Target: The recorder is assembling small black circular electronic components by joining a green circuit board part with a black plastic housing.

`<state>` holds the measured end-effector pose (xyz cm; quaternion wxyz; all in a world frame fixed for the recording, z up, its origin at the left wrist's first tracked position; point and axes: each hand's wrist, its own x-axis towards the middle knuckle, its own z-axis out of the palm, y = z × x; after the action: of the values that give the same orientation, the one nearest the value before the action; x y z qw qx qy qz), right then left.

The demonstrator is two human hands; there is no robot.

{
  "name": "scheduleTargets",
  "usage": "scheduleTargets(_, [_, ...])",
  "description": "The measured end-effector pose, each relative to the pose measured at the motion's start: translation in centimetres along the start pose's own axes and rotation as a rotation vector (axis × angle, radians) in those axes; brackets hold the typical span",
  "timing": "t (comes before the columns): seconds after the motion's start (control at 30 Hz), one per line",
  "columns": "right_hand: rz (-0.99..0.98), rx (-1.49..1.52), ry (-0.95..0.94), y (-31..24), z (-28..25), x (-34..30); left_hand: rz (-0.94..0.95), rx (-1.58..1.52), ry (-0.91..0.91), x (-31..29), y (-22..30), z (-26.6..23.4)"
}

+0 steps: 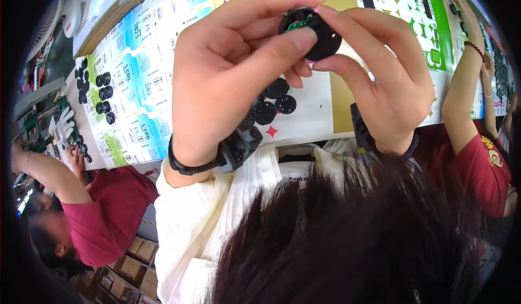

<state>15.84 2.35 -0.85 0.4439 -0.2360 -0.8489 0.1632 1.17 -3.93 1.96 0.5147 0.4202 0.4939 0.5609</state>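
Note:
Above the table, both hands hold a round black plastic housing with a small green circuit board at its left side. My left hand grips it from the left, the thumb pressed near the board and the fingers behind. On the right, the fingertips and thumb of my right hand pinch the housing's rim. My fingers partly cover the board and the inside. Below the hands, several round black discs lie in a loose cluster on the table, partly hidden by my left hand.
Printed sheets cover the table. Several black round parts stand in groups at the left. A wooden edge borders the far left. Co-workers in red shirts sit at left and right, with an arm reaching over the table.

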Motion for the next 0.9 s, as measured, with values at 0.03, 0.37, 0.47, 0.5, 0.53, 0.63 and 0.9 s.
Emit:
scheduleTargets(0.03, [0.002, -0.023, -0.014, 0.2, -0.2, -0.1, -0.008, -0.078, -0.036, 0.2, 0.2, 0.2])
scheduleTargets(0.37, [-0.116, 0.014, -0.06, 1.1, -1.6, 0.6, -0.027, -0.199, -0.203, 1.0, -1.2, -1.6])
scheduleTargets(0.47, [-0.131, -0.01, -0.137, 0.7, -2.2, 0.9, -0.077, -0.151, -0.18, 0.5, -1.1, -1.6])
scheduleTargets(0.5, [-0.134, -0.017, -0.163, 0.7, -2.3, 1.1, -0.094, -0.164, -0.185, 0.5, -1.2, -1.6])
scheduleTargets(0.53, [-0.136, -0.007, -0.167, 0.7, -2.2, 1.2, -0.112, -0.18, -0.18, 0.4, -1.0, -1.4])
scheduleTargets(0.63, [-0.141, 0.037, -0.143, 1.0, -2.1, 1.1, -0.132, -0.191, -0.194, 0.6, -0.8, -1.3])
scheduleTargets(0.9, [-0.177, 0.017, -0.17, 0.8, -2.3, 1.3, -0.13, -0.169, -0.212, 0.5, -0.8, -1.4])
